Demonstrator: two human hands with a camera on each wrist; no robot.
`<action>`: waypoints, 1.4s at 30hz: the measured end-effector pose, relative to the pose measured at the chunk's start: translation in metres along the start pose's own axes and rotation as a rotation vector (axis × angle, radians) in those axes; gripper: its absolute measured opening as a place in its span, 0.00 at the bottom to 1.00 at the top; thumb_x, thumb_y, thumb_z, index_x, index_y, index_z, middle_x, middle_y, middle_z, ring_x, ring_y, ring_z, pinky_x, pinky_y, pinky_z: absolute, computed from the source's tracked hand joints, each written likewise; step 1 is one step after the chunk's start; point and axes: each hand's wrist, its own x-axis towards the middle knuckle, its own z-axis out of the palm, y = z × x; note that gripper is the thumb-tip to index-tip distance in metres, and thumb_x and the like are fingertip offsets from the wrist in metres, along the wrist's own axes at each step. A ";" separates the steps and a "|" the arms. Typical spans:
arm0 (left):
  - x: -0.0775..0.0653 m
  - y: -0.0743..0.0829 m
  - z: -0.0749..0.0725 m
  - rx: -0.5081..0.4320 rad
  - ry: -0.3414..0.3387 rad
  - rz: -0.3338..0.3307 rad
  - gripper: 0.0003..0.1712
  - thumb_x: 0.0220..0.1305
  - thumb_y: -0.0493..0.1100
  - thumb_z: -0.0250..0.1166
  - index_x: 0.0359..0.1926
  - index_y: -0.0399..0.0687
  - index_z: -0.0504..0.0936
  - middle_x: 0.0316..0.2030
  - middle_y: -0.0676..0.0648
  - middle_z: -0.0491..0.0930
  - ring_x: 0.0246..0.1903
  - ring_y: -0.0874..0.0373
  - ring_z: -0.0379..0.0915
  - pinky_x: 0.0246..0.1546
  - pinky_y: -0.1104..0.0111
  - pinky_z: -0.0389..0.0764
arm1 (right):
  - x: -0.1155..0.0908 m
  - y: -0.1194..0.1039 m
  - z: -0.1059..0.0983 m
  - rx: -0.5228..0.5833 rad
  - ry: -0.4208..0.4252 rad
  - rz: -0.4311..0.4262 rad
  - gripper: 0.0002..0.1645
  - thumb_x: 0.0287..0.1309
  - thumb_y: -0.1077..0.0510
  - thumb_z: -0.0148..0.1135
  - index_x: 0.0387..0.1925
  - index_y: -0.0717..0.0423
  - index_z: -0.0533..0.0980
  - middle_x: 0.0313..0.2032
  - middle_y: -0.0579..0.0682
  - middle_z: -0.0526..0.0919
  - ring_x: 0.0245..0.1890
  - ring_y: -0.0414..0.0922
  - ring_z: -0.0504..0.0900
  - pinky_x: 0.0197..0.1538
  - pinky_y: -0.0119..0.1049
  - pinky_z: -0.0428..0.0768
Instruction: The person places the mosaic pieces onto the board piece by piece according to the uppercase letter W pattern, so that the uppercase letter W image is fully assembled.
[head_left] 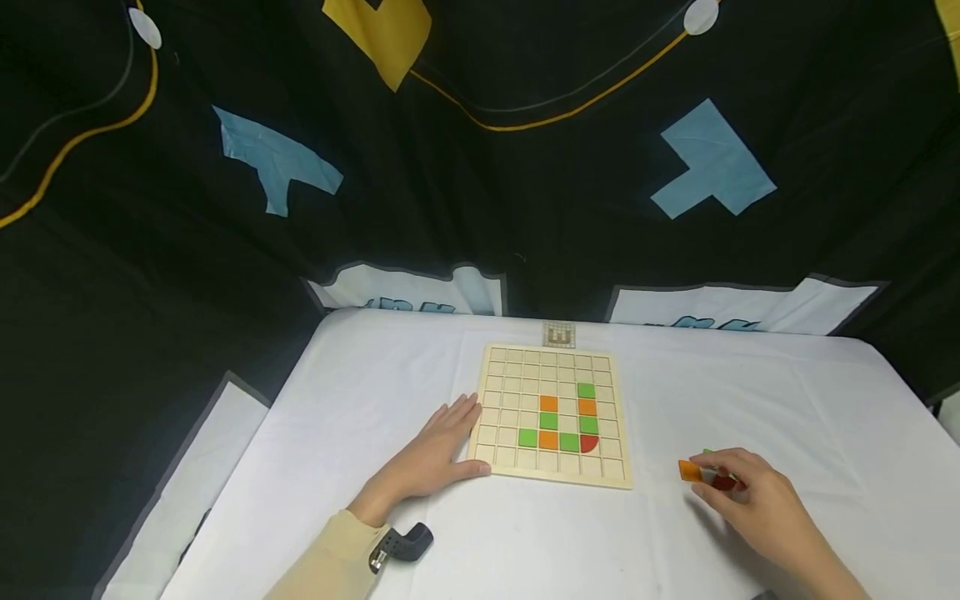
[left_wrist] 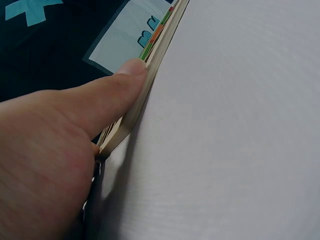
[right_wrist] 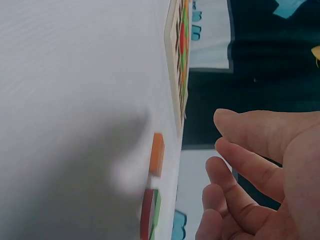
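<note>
In the head view, a square wooden grid board (head_left: 517,379) lies on the white table. Several green and orange square tiles sit in its cells, with one red rounded tile (head_left: 588,443) at the lower right. My left hand (head_left: 431,454) rests at the board's left side, fingers extended, thumb on its near-left corner. To the right, my right hand (head_left: 761,500) hovers over loose tiles, its fingers loosely bent with nothing between them. Below those fingers lie an orange tile (right_wrist: 157,154), a red tile (right_wrist: 147,214) and a green tile (right_wrist: 156,210), partly hidden by the hand in the head view.
A small patterned square (head_left: 558,334) is at the table's far edge, just behind the board. A black curtain (head_left: 480,217) with blue and yellow shapes hangs behind the white tablecloth (head_left: 787,400). A dark strap (head_left: 405,543) is on the left wrist.
</note>
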 end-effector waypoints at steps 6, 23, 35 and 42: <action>0.000 0.000 0.000 0.006 -0.002 -0.002 0.55 0.66 0.65 0.63 0.77 0.34 0.53 0.78 0.40 0.46 0.78 0.47 0.37 0.77 0.53 0.40 | -0.007 0.007 -0.007 -0.039 -0.042 0.089 0.18 0.49 0.58 0.79 0.44 0.51 0.85 0.37 0.40 0.82 0.31 0.35 0.73 0.32 0.28 0.75; 0.002 -0.001 0.002 0.008 0.004 0.000 0.55 0.65 0.65 0.64 0.77 0.34 0.54 0.78 0.39 0.47 0.78 0.46 0.39 0.77 0.52 0.41 | -0.005 0.024 -0.016 -0.111 -0.228 0.264 0.24 0.51 0.56 0.77 0.49 0.62 0.82 0.45 0.57 0.84 0.36 0.48 0.75 0.33 0.36 0.76; 0.001 0.000 0.002 0.006 -0.005 -0.010 0.55 0.65 0.66 0.63 0.77 0.35 0.53 0.79 0.41 0.46 0.78 0.48 0.37 0.77 0.54 0.40 | -0.006 0.029 -0.010 -0.134 -0.265 0.245 0.21 0.55 0.57 0.75 0.49 0.61 0.84 0.46 0.59 0.83 0.43 0.54 0.80 0.47 0.59 0.81; 0.001 -0.001 0.002 0.015 -0.002 -0.003 0.55 0.65 0.66 0.63 0.77 0.35 0.53 0.78 0.40 0.47 0.78 0.48 0.38 0.77 0.53 0.40 | -0.007 0.030 -0.008 -0.127 -0.252 0.244 0.18 0.55 0.58 0.74 0.47 0.59 0.84 0.45 0.58 0.82 0.43 0.54 0.80 0.46 0.58 0.82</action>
